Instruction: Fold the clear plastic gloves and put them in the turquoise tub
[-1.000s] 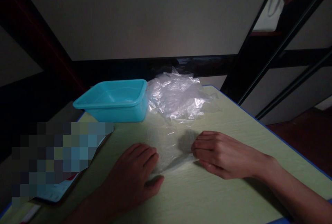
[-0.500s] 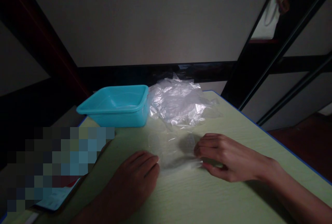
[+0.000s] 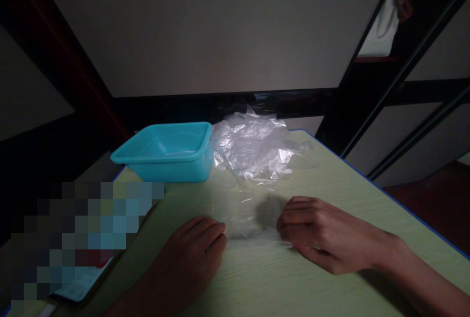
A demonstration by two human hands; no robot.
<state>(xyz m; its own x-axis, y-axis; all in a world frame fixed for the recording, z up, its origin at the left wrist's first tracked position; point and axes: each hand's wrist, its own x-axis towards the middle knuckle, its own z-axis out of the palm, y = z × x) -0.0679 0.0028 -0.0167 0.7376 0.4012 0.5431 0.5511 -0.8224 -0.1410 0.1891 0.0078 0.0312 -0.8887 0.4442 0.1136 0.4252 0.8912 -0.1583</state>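
Observation:
A clear plastic bag (image 3: 244, 216) lies flat on the pale green table, its near edge running between my two hands. My left hand (image 3: 200, 248) is closed at the bag's near left corner, with the fingertips pinching the film. At the near right corner my right hand (image 3: 312, 231) grips the edge between thumb and curled fingers. Just beyond the bag sits a crumpled heap of clear plastic bags (image 3: 253, 145), shiny and loosely piled. A light blue plastic basin (image 3: 165, 160) stands left of the heap, and its inside shows no contents.
At the left edge of the table (image 3: 352, 194) lies a device with a lit screen (image 3: 79, 278), mostly blurred out. A light panelled wall (image 3: 220, 28) rises behind the table. A white bag (image 3: 384, 33) is in a dark recess at upper right.
My right hand has come slightly nearer and to the right, drawing its corner of the bag along, so the near edge lies straighter. My left hand has stayed almost in place.

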